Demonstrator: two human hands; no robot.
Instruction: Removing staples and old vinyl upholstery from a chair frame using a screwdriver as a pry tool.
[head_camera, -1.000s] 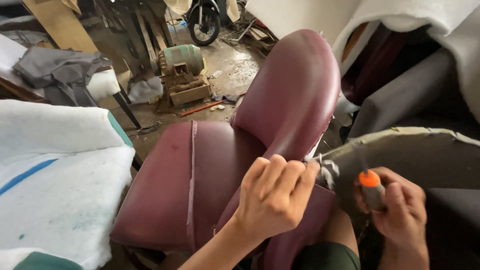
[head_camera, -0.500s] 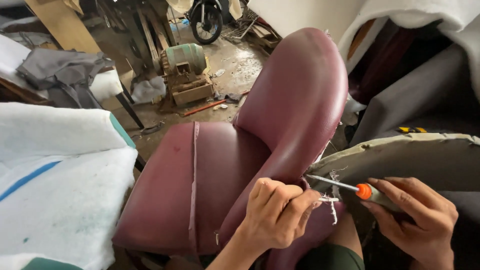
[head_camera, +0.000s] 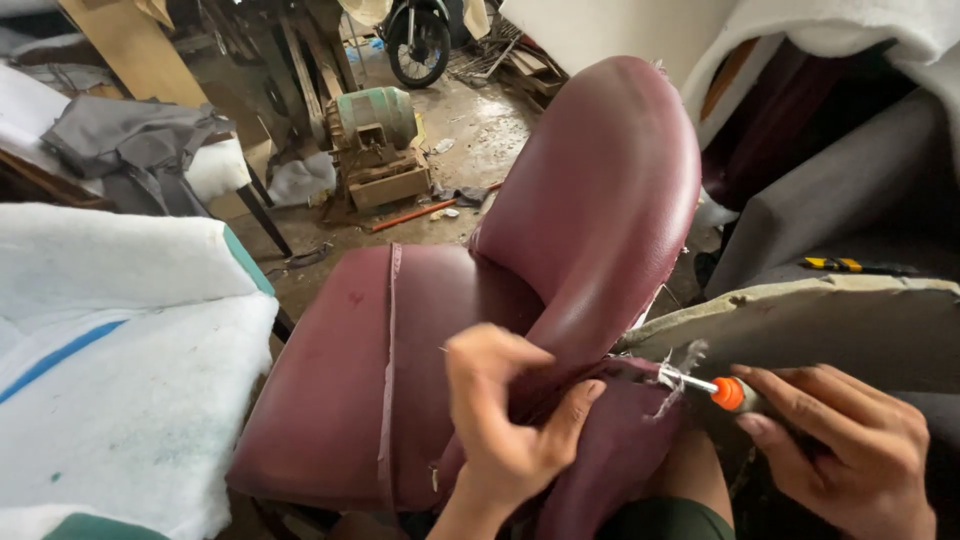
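A maroon leatherette chair (head_camera: 420, 330) lies in front of me, its backrest (head_camera: 600, 190) rising to the right. My left hand (head_camera: 505, 415) pinches a loose flap of the maroon cover (head_camera: 610, 440) near the chair's lower edge and pulls it up. My right hand (head_camera: 845, 445) grips a screwdriver with an orange collar (head_camera: 728, 392). Its metal tip pokes at the frayed white threads where the cover meets a grey-green padded board (head_camera: 830, 325).
White foam padding (head_camera: 110, 350) with a blue stripe fills the left. Grey fabric (head_camera: 130, 140) lies on a table behind it. A green motor (head_camera: 372, 125) and a motorbike wheel (head_camera: 415, 40) stand on the dirty floor. A yellow-and-black tool (head_camera: 845, 265) rests at right.
My left hand has opened out and taken a fuller hold of the maroon flap, lifting it. The screwdriver has pushed in further, so less of its shaft shows.
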